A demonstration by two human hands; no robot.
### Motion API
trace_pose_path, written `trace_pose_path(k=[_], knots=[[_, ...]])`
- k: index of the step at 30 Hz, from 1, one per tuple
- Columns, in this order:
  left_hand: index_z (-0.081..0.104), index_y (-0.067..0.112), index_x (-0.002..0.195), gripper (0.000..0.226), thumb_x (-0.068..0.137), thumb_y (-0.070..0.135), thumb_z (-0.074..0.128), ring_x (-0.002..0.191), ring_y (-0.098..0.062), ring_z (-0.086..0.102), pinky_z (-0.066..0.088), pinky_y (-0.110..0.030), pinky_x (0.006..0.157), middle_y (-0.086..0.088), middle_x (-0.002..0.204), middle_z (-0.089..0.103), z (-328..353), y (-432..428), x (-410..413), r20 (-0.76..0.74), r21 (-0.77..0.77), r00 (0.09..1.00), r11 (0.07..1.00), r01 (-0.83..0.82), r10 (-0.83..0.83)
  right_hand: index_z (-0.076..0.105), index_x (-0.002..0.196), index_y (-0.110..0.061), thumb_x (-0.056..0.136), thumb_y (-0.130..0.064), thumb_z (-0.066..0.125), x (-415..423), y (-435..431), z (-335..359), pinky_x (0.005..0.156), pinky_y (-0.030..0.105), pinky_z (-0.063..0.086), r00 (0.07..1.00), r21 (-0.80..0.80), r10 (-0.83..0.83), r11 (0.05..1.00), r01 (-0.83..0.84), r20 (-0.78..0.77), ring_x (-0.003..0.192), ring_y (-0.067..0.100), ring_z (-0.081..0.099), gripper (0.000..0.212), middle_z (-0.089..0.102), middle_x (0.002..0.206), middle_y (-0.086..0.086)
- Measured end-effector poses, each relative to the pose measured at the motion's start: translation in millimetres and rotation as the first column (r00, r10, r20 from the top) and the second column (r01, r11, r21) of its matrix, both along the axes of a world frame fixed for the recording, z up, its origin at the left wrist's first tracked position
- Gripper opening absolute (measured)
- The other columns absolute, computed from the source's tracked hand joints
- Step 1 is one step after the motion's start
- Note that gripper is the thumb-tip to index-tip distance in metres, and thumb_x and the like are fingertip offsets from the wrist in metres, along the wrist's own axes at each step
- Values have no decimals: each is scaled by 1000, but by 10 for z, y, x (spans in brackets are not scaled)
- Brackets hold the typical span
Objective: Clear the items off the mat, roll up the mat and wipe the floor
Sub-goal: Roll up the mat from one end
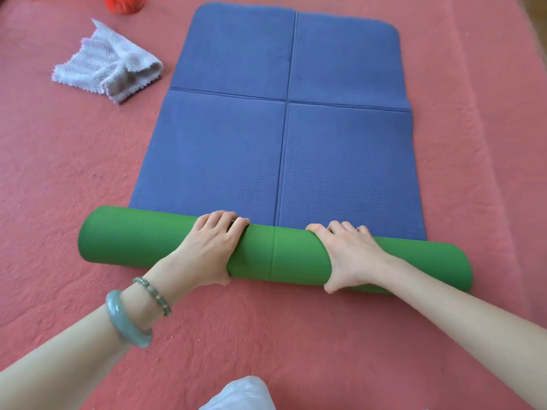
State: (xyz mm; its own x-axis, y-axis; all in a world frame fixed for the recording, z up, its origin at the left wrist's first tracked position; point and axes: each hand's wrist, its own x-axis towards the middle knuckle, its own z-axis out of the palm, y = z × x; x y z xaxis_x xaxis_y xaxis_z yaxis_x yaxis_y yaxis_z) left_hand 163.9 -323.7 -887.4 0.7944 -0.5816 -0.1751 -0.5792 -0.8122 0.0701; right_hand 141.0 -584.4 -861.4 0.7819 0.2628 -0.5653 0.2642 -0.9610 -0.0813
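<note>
Left hand [211,247] and right hand [352,255] clamp their grip round the half-rolled mat [225,158]. A grey cloth [109,66] lies nearby.

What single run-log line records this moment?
mat: partly rolled; left hand: grips roll; right hand: grips roll; cloth: untouched on floor, left of mat

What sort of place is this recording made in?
Probably a room at home: a pink carpet-like floor, a half-rolled exercise mat spread on it, and a crumpled cloth lying beside the mat.
</note>
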Motion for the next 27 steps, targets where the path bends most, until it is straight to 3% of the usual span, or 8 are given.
trace_pose_path(k=[5, 8, 12, 16, 19, 21, 25, 27], knots=[[44, 16, 135, 135, 13, 58, 85, 99, -32, 57, 45, -45, 91, -10, 112, 58, -29, -79, -53, 43, 5, 998, 999, -50, 50, 18, 139, -33, 49, -50, 81, 241, -53, 22, 94, 42, 35, 987, 33, -33, 999, 39, -156, 112, 22, 41, 111, 45, 117, 0], [42, 25, 128, 120, 19, 49, 85, 95, -30, 57, 45, -43, 86, -6, 108, 58, -46, -82, -3, 59, -2, 997, 999, -49, 49, 14, 142, -30, 51, -54, 80, 259, -23, 64, 106, 46, 23, 987, -30, -14, 1000, 9, -163, 120, 25, 37, 115, 43, 123, 3], [44, 30, 124, 103, 28, 46, 79, 87, -25, 53, 42, -36, 78, 0, 104, 55, 40, -120, 171, -7, 49, 1000, 998, -27, 28, -1, 148, -22, 62, -46, 77, 115, 119, 65, 113, 58, 5, 999, -148, 31, 989, -29, 14, 134, 28, 25, 118, 27, 142, 9], [34, 33, 126, 95, 42, 53, 76, 93, -19, 46, 38, -32, 79, 5, 105, 46, 153, -178, 409, -156, 96, 988, 995, 15, 0, -4, 149, -16, 65, -41, 78, -92, 229, -43, 113, 56, 10, 975, -170, -18, 984, 57, 223, 137, 35, 23, 120, 23, 147, 19], [32, 35, 124, 96, 41, 54, 77, 93, -17, 42, 39, -31, 82, 6, 102, 43, 169, -197, 534, -257, 107, 966, 994, 8, 20, 28, 142, -13, 29, -39, 92, -143, 194, -179, 100, 58, 37, 935, -136, -24, 988, 77, 355, 115, 41, 51, 133, 51, 124, 26], [31, 36, 125, 98, 41, 56, 77, 93, -16, 41, 37, -31, 83, 7, 103, 44, 165, -201, 579, -292, 97, 956, 995, -4, 32, 33, 137, -14, 22, -36, 92, -92, 147, -228, 93, 55, 44, 918, -96, -22, 993, 65, 395, 101, 39, 57, 130, 56, 112, 23], [29, 29, 138, 116, 40, 63, 80, 114, -22, 45, 36, -35, 96, 4, 125, 46, 168, -122, 546, -187, -37, 982, 999, -20, 12, 13, 147, -21, 57, -39, 80, 113, 133, -108, 105, 47, 30, 962, -122, 3, 992, 31, 271, 117, 31, 42, 114, 41, 129, 12], [32, 23, 138, 119, 38, 64, 82, 117, -28, 47, 35, -40, 98, -3, 130, 48, 136, -9, 454, -49, -121, 998, 992, -46, 41, 7, 146, -25, 59, -41, 77, 243, 107, -60, 104, 43, 31, 979, -85, -26, 995, 45, 204, 119, 28, 40, 112, 39, 129, 9]])
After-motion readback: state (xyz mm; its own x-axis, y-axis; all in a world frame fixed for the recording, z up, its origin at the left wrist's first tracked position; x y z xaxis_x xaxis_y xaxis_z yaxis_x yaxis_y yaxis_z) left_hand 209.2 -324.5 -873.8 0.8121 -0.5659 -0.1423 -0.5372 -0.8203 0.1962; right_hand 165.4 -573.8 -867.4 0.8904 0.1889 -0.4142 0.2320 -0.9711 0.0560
